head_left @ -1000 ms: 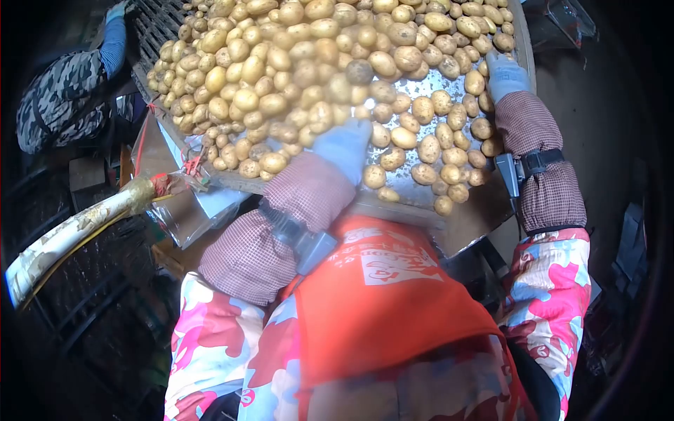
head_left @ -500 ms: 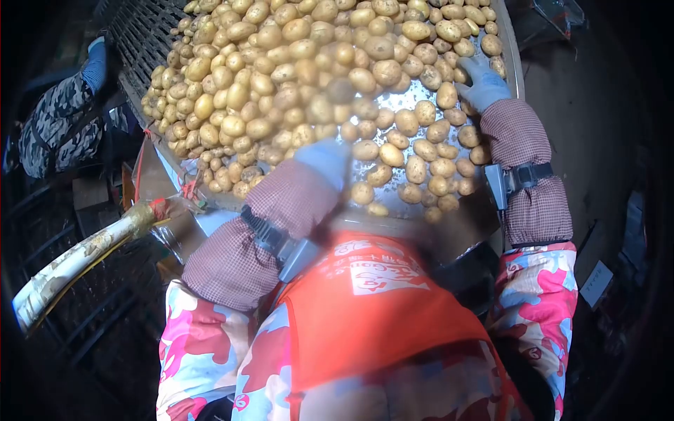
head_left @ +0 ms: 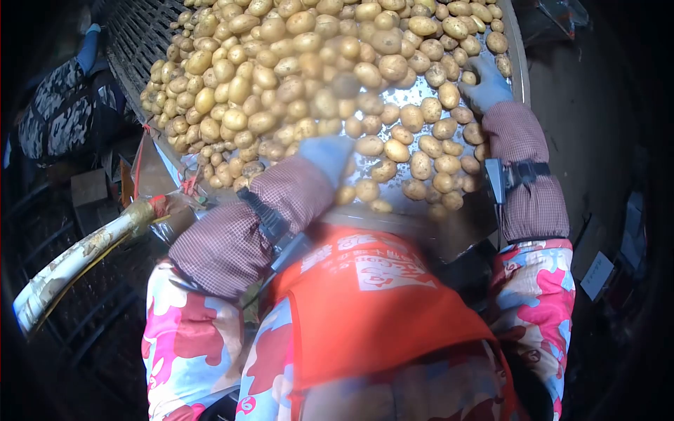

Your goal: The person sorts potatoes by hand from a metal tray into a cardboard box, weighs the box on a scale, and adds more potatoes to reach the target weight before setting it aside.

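A large heap of potatoes [head_left: 232,91] covers a metal tray [head_left: 414,96], thinning into a loose single layer at the near right. My left hand [head_left: 328,156], in a blue glove, is low over the near edge of the heap; motion blur smears its fingers. My right hand [head_left: 488,85], gloved the same way, reaches to the tray's right side. Its thumb and fingers curl around a small potato [head_left: 469,78], with other potatoes close by. Checked sleeve covers with black straps wrap both forearms.
Slatted dark panel [head_left: 144,42] rises at the tray's far left. A worn white pole [head_left: 84,263] with red wrapping juts out at the left, beside a cardboard box [head_left: 90,188]. Another person's camouflage sleeve [head_left: 60,91] shows at far left. The tray's raised rim [head_left: 518,56] runs along the right.
My left hand has shifted slightly left and the elbow has swung outward. My right hand stays near the right rim, its fingers moved a little around a potato. The other person's arm has moved.
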{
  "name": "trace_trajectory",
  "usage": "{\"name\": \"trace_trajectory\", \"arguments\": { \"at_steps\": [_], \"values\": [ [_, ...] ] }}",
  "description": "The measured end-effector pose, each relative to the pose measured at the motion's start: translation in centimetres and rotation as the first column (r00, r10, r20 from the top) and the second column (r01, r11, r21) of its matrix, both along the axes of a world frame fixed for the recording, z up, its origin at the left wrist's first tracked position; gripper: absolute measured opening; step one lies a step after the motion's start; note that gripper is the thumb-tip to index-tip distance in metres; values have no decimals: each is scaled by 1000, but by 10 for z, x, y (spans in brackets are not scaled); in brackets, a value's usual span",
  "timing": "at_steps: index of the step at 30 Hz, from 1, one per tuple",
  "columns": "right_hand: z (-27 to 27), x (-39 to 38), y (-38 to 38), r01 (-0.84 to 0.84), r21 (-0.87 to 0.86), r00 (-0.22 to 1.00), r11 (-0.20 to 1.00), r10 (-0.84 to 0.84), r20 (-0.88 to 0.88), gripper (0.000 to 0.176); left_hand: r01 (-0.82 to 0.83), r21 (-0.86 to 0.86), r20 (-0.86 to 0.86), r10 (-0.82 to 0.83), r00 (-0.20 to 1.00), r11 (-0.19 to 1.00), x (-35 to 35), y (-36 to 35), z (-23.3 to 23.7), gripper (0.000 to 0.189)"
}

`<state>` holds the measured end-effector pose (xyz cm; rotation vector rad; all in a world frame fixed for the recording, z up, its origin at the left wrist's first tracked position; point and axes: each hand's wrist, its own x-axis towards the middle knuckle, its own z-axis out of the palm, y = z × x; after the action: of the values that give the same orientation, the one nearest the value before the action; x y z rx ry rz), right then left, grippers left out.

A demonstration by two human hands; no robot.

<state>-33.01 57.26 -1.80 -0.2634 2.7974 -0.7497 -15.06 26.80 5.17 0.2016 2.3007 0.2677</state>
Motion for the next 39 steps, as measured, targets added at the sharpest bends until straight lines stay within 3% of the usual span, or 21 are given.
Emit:
{"name": "trace_trajectory", "arguments": {
  "at_steps": [1, 4, 6, 7, 8, 10, 13, 16, 18, 19, 21, 23, 27, 30, 31, 32, 33, 34, 36, 38, 39],
  "values": [
    [7, 9, 2, 63, -65, 998, 996, -63, 16, 41, 10, 10, -56, -9, 998, 1000, 3, -2, -5, 43],
    [29, 62, 10, 1, -235, 960, 972, -67, -271, 40, -10, 50, -111, 16, 994, 999, 19, -7, -9, 27],
    [61, 117, -12, 282, -348, 953, 894, -304, -9, 39, -37, 84, -37, 40, 999, 996, 15, -6, -1, 22],
    [42, 136, -3, 82, -432, 977, 898, -158, -144, 41, -76, 64, -104, 82, 991, 995, 16, -5, -1, 20],
    [41, 163, -7, 140, -427, 985, 894, -171, -36, 41, -113, 50, -169, 120, 978, 992, 20, -4, -2, 18],
    [26, 200, -22, -53, -365, 973, 930, -33, -227, 37, -103, 4, -225, 101, 969, 995, 16, 0, 2, 23],
    [21, 220, -48, -160, -144, 956, 977, 117, -268, 36, -57, 42, -280, 67, 958, 997, 23, -5, -4, 29],
    [25, 207, -74, 69, -345, 976, 936, -136, -173, 37, -256, 274, -199, 315, 928, 927, 25, -22, -20, 34],
    [52, 203, -90, 76, -414, 970, 907, -163, -180, 38, -724, 551, 320, 696, 642, 414, 32, -8, -10, 32],
    [63, 204, -97, 70, -448, 970, 891, -166, -179, 39, -861, 507, 595, 701, 392, 51, 39, -3, 0, 31],
    [75, 214, -111, -62, -463, 967, 884, -62, -248, 38, -880, 449, 775, 557, 298, -154, 59, 7, -3, 39],
    [87, 234, -125, -122, -463, 972, 878, 10, -236, 37, -840, 264, 957, 237, 167, -473, 68, 23, 18, 39],
    [79, 255, -131, -284, -413, 950, 865, 195, -244, 41, -819, -100, 995, -57, -82, -565, 96, 22, -2, 35],
    [93, 255, -130, -481, -291, 866, 827, 397, -304, 42, -707, 64, 996, 1, 89, -705, 123, 26, -68, 31],
    [99, 253, -128, -516, -314, 851, 797, 436, -292, 42, -699, 215, 970, 65, 235, -682, 128, 26, -69, 29],
    [103, 250, -121, -496, -434, 868, 752, 436, -237, 42, -689, 535, 844, 281, 456, -489, 130, 25, -62, 27],
    [97, 248, -106, -471, -449, 882, 760, 408, -236, 42, -585, 776, 620, 456, 638, -236, 133, 24, -56, 25],
    [91, 246, -91, -445, -464, 895, 766, 378, -235, 42, -347, 892, 145, 542, 828, 291, 128, 23, -34, 23],
    [69, 235, -58, -12, -467, 999, 884, 25, 22, 41, -50, 660, -291, 317, 903, 750, 128, 14, -22, 21],
    [38, 211, -26, 226, -186, 968, 956, -199, 156, 41, -194, 727, -93, 375, 922, 658, 131, 4, -24, 21],
    [15, 195, -14, 79, 79, 997, 994, -78, -18, 42, -336, 772, 66, 459, 886, 539, 133, 1, -25, 22]
  ]
}}
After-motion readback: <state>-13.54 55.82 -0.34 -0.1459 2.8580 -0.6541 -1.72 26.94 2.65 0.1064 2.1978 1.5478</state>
